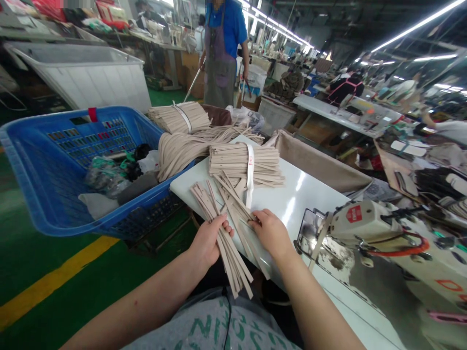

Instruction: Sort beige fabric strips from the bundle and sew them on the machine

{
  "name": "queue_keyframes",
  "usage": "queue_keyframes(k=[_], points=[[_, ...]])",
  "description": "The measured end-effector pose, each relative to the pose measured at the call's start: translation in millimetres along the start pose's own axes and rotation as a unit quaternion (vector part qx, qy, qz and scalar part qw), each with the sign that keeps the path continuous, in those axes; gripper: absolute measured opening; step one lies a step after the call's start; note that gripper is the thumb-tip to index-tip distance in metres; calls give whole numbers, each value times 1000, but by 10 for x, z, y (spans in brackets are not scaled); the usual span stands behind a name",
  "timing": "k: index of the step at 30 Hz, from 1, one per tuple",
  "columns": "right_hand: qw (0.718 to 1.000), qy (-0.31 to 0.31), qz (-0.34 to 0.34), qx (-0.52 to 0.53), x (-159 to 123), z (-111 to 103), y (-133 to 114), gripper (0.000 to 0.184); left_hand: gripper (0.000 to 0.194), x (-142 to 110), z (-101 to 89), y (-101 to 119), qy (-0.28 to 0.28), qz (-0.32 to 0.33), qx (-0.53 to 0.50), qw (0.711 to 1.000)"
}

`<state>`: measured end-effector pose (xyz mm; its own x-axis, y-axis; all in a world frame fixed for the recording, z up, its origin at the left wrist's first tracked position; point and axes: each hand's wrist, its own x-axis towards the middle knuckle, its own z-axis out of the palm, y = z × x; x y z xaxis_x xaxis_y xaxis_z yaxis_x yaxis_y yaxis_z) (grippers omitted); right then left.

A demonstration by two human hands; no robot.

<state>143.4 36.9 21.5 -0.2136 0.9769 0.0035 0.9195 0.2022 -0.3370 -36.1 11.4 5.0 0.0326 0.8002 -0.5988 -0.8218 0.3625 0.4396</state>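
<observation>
My left hand (212,239) is closed around a loose bunch of beige fabric strips (233,265), which slants down toward my lap. My right hand (269,232) pinches the end of one or more strips (235,197) from a looser group lying on the white table (302,182). Just beyond my hands rests a thick bundle of the same strips (228,163), tied with a white band (250,170) that bears red writing. Behind it, more long strips (182,150) hang over the rim of a blue basket, and another tied bundle (178,118) lies farther back.
The blue plastic basket (32,194) at left holds bags and cloth. A sewing machine (350,221) stands at right on the table. Beyond the table is a beige fabric-lined bin (321,167). A person in an apron (221,58) stands ahead, near a white cart (105,78).
</observation>
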Motion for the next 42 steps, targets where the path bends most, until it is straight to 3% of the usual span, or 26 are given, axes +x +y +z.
queue_keyframes(k=[6,15,22,27,32,42], points=[[988,-21,65,137,41,-3,113,13,19,57,-34,-69,-21,12,16,1000],[993,-16,54,105,90,45,36,12,30,75,-58,-172,-30,76,52,995],[993,-6,78,89,109,-31,39,14,29,85,156,-244,0,93,37,995],[993,16,103,50,66,-108,2,18,24,162,246,-267,-27,68,23,997],[990,29,128,44,16,-168,-32,19,28,145,168,-204,-89,37,15,995],[996,-6,88,31,61,9,-68,9,25,4,-27,-123,-67,37,-16,997]])
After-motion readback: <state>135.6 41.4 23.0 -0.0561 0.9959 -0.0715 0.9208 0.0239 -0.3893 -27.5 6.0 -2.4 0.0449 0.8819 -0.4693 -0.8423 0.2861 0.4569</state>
